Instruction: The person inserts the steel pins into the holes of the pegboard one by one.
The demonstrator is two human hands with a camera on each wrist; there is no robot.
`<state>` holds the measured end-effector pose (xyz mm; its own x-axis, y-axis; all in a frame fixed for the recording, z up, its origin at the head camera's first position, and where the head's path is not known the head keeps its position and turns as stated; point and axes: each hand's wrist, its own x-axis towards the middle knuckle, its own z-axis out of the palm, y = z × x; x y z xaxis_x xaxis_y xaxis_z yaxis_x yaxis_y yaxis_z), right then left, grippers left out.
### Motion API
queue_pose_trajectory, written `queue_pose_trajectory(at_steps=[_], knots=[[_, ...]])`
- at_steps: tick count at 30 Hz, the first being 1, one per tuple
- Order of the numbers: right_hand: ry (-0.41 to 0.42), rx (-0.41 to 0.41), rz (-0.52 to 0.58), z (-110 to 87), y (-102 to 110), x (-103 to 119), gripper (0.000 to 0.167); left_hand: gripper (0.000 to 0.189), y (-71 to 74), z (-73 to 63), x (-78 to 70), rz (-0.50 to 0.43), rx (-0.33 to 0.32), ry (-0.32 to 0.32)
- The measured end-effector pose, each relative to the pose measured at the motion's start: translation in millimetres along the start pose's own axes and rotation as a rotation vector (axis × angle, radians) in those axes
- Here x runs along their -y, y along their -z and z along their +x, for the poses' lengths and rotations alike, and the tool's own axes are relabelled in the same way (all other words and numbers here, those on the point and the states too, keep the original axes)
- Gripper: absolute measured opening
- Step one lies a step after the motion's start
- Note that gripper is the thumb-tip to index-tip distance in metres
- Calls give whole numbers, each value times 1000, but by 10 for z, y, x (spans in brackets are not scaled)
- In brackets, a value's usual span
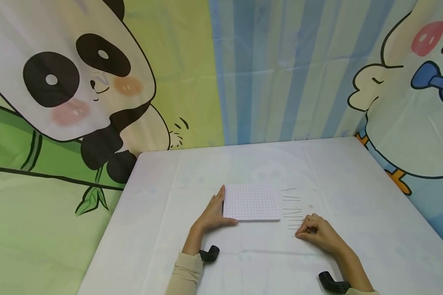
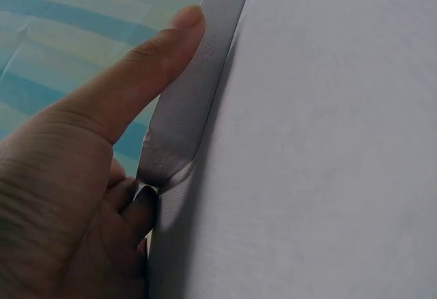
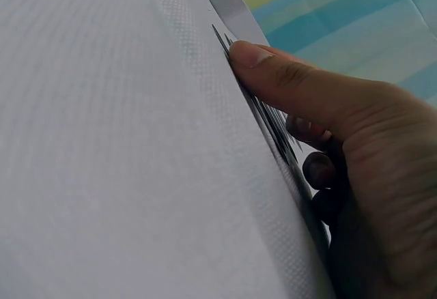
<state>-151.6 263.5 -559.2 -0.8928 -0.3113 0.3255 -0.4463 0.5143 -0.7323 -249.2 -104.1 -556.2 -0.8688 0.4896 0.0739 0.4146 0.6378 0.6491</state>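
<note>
A flat white board [image 1: 252, 203] with a grid of small holes lies on the table. My left hand [image 1: 212, 213] rests against its near left corner, fingers along the left side and thumb stretched along the front side [image 2: 184, 115]. To the board's right, several thin dark needles [image 1: 292, 209] lie in a loose column, roughly parallel. At the near end of that column my right hand [image 1: 319, 231] pinches a needle [image 3: 220, 37] between thumb and forefinger, low against the tabletop. Its other fingers are curled. The fingers hide much of that needle.
A white cloth covers the table [image 1: 266, 266]. Behind it hangs a curtain [image 1: 266, 73] with blue stripes, a panda and a white bird figure. Dark wrist mounts [image 1: 209, 254] sit on both forearms.
</note>
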Motion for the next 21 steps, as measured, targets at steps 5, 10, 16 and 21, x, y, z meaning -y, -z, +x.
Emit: queue_pose_trajectory(at_steps=[5,10,16,21], knots=[[-25,3,-22,-7,-3,-37,11,134,2,-3,-8,12,4,10],[-113,-33,-29,-7,26,14,8,133,5,-4,-12,12,4,11],[-89,-119,-25,125,43,129,11,133,13,0,-17,13,-1,7],[-29,-181,65,351,-6,438,13,133,5,-3,-17,5,-4,13]])
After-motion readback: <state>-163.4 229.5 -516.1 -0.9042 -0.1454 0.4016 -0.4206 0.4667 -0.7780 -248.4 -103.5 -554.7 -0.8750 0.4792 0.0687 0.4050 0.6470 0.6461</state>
